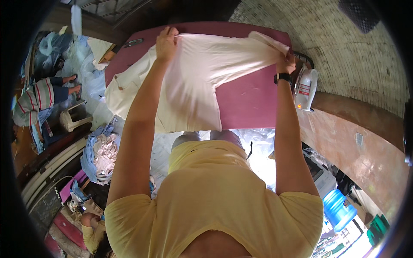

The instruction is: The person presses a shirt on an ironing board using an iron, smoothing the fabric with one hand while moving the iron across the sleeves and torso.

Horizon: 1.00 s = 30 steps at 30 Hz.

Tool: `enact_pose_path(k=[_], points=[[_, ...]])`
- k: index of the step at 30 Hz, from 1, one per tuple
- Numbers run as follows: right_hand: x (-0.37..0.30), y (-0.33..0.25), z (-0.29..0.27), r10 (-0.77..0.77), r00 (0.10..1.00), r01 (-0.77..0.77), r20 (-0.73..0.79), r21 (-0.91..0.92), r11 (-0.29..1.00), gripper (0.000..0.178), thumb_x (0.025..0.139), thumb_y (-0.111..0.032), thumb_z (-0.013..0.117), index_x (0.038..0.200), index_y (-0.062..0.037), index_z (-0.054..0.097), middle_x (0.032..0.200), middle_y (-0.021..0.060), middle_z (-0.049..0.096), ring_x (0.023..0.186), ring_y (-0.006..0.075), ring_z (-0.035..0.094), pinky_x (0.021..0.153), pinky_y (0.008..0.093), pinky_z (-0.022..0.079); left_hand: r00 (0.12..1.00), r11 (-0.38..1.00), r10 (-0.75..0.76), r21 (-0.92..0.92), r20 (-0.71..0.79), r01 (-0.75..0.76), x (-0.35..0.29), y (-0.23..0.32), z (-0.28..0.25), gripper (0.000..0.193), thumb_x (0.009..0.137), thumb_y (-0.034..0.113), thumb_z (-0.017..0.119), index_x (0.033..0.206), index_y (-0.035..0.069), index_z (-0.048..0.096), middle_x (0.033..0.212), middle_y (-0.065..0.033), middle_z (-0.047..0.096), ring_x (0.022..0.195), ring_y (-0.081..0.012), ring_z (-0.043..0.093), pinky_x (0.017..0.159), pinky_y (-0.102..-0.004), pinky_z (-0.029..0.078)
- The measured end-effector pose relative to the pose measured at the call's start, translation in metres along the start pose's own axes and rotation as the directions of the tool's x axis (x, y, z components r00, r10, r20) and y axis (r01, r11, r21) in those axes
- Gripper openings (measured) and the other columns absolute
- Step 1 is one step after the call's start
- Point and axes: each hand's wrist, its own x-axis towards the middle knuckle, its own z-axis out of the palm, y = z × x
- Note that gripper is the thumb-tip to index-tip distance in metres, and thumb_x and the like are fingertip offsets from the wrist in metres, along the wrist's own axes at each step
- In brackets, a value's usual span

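White garment (202, 81), both hands (166, 43) (285, 64) clenched on its top edge, hides part of the maroon board (254, 103).

Pale pink garment (202, 81) — magenta ironing table (254, 103) — white iron (306, 88).

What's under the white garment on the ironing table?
The maroon padded table shows below and right of the white garment, which both hands, left and right, hold stretched. Anything beneath the cloth itself is covered.

Garment (202, 81): thin, soft white cloth, matt finish. Worktop (254, 103): covered in matt maroon fabric, smooth. Iron (306, 88): glossy white plastic body.
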Motion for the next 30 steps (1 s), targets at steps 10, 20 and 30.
enact_pose_path(k=[10,20,30], points=[[-0.079,-0.014,-0.001,0.113,0.931,0.064,0.348,-0.459,0.886,0.067,0.075,-0.071,0.064,0.081,-0.0047,0.065,0.095,0.0161,0.064,0.105,0.0349,0.056,0.085,0.0466,0.047,0.940,0.932,0.333,-0.177,0.078,-0.316,-0.046,0.068,0.027,0.028,0.081,0.011,0.068,0.108,0.012,0.060,0.113,-0.0091,0.055,0.108,-0.0299,0.053,0.090,-0.0456,0.042],[-0.098,-0.039,0.028,0.475,0.707,-0.707,0.524,0.509,0.491,0.025,0.080,-0.007,0.076,0.095,-0.0002,0.056,0.089,0.0124,0.065,0.083,0.0240,0.068,0.071,0.0382,0.056,0.990,0.962,-0.083,-0.251,0.112,0.109,0.007,0.087,0.055,0.008,0.083,0.009,0.061,0.091,0.011,0.060,0.093,-0.0107,0.061,0.089,-0.0351,0.061,0.073,-0.0459,0.050],[-0.053,-0.047,0.028,0.527,0.720,-0.671,0.452,0.647,0.362,0.040,0.070,0.002,0.081,0.097,-0.0061,0.053,0.087,0.0101,0.063,0.066,0.0177,0.061,0.045,0.0327,0.046,0.994,0.955,-0.035,-0.297,-0.102,0.003,-0.044,0.145,0.027,0.028,0.082,0.003,0.067,0.107,0.004,0.055,0.098,-0.0155,0.054,0.096,-0.0327,0.055,0.081,-0.0422,0.047]])
